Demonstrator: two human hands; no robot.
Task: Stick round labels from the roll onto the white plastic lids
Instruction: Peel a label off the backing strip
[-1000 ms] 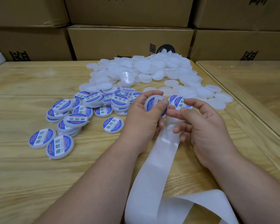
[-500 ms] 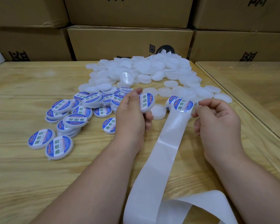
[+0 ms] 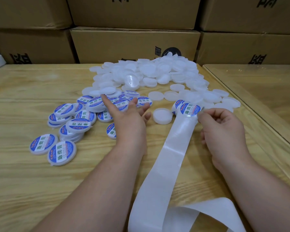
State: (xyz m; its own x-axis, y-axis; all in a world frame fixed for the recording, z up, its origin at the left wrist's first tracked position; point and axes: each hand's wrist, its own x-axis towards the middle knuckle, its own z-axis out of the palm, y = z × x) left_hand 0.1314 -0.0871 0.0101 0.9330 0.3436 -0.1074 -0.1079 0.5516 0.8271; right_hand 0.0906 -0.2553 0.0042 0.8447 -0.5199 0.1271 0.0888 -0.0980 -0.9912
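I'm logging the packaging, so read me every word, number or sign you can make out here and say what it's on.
"助焊膏": big green characters on the round label at the end of the backing strip, pinched by the right hand.
"助焊膏": also on the labelled lids left of the open left hand.
Small print on the labels' blue bands: too small to read.
Black characters on the cardboard boxes: cut off or hidden, unreadable.

The left hand has let go of the labelled lid it held a moment ago and now reaches with fingers spread over the labelled lids on the left. The right hand has drawn right, pinching the backing strip beside the next label.
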